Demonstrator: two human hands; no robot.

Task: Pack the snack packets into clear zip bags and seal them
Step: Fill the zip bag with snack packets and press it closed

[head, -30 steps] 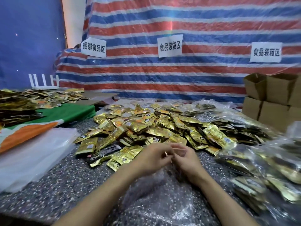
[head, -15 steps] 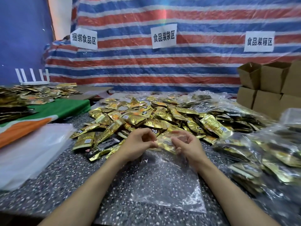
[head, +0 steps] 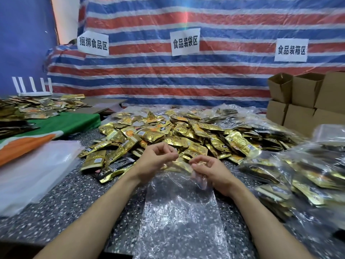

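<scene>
A clear zip bag (head: pixel 179 212) lies lengthwise on the speckled table (head: pixel 61 206) between my forearms, with nothing visible inside it. My left hand (head: pixel 155 161) pinches the left side of its far mouth. My right hand (head: pixel 209 170) pinches the right side, fingers curled round the plastic. The mouth is lifted slightly and held apart. Just beyond my hands spreads a large heap of gold snack packets (head: pixel 168 133), with a few black packets (head: pixel 115 165) at its near left edge.
Filled clear bags of packets (head: pixel 302 174) pile up on the right. Brown cardboard boxes (head: pixel 306 101) stand at the back right. A stack of flat clear bags (head: pixel 31 171) lies at left, beside a green and orange cloth (head: pixel 56 128) holding more packets. A striped tarp hangs behind.
My hands have drawn apart at the bag's mouth and lifted it off the table. The camera view has tilted upward a little.
</scene>
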